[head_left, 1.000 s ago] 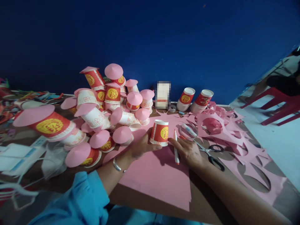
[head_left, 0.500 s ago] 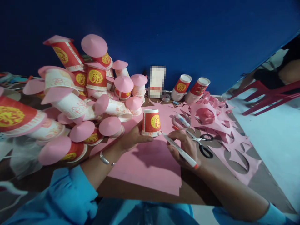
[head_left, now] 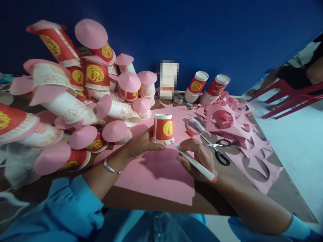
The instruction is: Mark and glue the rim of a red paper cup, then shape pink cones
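Upper left and left of frame: a pile of paper cups with pink cone hats (head_left: pixel 97 74) is leaning and lying in a heap. Just left of centre, the left hand (head_left: pixel 137 146) is grasping a red paper cup (head_left: pixel 163 129), its thumb lying along the lower rim, other fingers partly hidden. This cup is standing narrow end up at frame centre, above pink paper sheets (head_left: pixel 164 181); cannot tell whether it is touching them. Right of centre, the right hand (head_left: pixel 198 156) is gripping a white marker (head_left: pixel 199 168) in curled fingers; the marker's tip is pointing at the cup's lower rim, contact unclear. Farther right, black-handled scissors (head_left: pixel 214 145) are lying open beside pink paper offcuts (head_left: pixel 238 124).
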